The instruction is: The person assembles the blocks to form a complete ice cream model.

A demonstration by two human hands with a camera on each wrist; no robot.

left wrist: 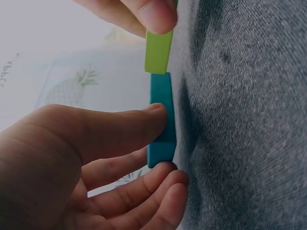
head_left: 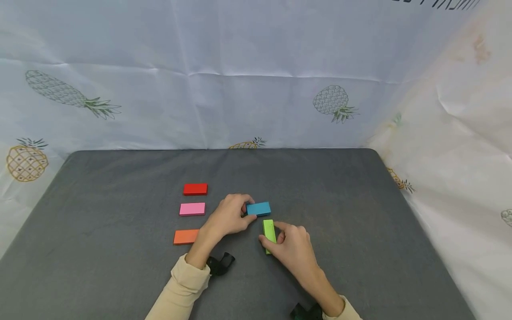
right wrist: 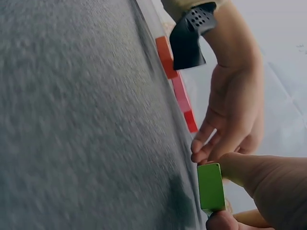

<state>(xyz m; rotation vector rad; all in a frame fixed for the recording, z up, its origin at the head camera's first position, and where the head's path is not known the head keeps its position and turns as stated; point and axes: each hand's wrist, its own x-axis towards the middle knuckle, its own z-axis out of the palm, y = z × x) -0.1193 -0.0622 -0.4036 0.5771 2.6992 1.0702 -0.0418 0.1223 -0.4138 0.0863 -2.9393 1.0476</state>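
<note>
On the grey surface (head_left: 120,249) the left hand (head_left: 229,218) pinches the near-left end of a blue block (head_left: 258,208), which lies flat a little past the middle of the surface; in the left wrist view its thumb presses one long face of the blue block (left wrist: 161,120) while the curled fingers (left wrist: 158,191) close in on the end. The right hand (head_left: 294,249) holds a green block (head_left: 269,233) between thumb and fingers, gripping it along its long sides (the right wrist view shows the green block (right wrist: 210,188) clasped by the thumb below and a finger beside it). The green block lies lengthwise, pointing away from the person, with its far end just beside the blue block's long near side, so the two stand roughly at a right angle; whether they touch I cannot tell. To the left, well apart from both hands' blocks, three more blocks lie in a column: a red block (head_left: 195,189) farthest, a pink block (head_left: 192,209) in the middle, and an orange block (head_left: 186,237) nearest, its right end hidden behind the left wrist. A pale sheet printed with pineapples (head_left: 336,102) hangs behind and at the sides.
</note>
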